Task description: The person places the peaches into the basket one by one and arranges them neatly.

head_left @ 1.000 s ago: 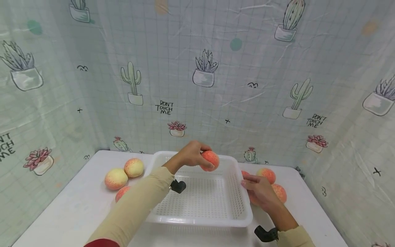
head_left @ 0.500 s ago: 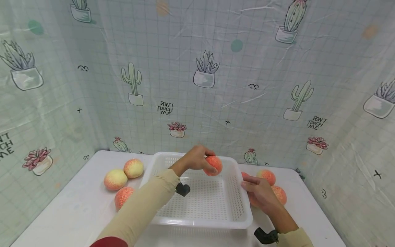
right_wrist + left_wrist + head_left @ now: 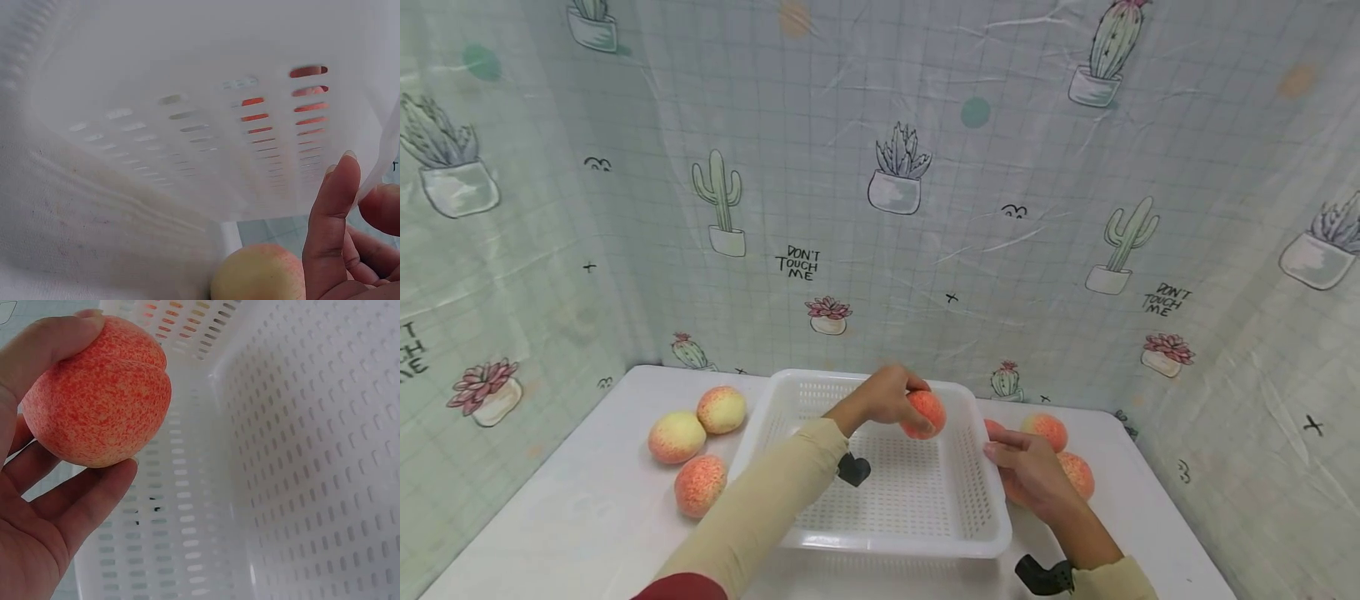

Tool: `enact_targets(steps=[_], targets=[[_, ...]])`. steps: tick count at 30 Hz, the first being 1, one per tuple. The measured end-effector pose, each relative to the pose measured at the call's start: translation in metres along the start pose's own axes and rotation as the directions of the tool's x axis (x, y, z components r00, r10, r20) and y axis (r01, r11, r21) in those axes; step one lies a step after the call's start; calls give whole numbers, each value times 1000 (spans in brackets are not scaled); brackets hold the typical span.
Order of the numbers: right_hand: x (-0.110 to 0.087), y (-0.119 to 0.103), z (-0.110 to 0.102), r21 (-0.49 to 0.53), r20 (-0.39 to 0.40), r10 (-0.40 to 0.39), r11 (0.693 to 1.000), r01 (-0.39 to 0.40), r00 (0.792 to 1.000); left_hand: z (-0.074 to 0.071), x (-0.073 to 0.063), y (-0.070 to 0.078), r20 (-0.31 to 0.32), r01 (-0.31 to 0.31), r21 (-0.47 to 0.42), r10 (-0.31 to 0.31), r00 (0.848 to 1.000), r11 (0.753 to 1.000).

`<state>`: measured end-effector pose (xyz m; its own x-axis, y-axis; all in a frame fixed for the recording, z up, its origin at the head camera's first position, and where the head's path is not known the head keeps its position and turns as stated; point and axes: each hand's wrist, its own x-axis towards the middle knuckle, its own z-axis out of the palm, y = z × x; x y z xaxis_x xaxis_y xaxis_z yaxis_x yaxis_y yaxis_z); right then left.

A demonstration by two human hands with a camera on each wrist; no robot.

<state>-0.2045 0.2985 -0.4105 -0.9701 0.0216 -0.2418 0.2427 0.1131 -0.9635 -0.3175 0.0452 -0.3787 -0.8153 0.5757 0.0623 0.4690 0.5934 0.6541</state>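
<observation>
One peach (image 3: pixel 927 415) fills my left grip (image 3: pixel 886 397) over the white basket (image 3: pixel 895 543), whose rim facing the worktop's (image 3: pixel 572 500) right edge my right grip (image 3: pixel 1033 468) pinches, seemingly for steadiness.

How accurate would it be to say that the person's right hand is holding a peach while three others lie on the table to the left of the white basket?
Not quite: the left hand holds the peach, as the left wrist view shows. Three others do lie left of the white basket.
</observation>
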Motion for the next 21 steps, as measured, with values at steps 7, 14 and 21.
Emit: enact_targets(steps=[7,14,21], targets=[[1,1,0,-29,-12,-1,1000,1,1000,4,-3,2,23,9,27,-10,1000,1000],[1,0,0,7,-2,10,1000,-10,1000,12,-3,-2,42,-11,104,7,999,995],[1,1,3,-9,-24,9,1000,-9,1000,18,-3,-6,57,21,91,-26,998,996]])
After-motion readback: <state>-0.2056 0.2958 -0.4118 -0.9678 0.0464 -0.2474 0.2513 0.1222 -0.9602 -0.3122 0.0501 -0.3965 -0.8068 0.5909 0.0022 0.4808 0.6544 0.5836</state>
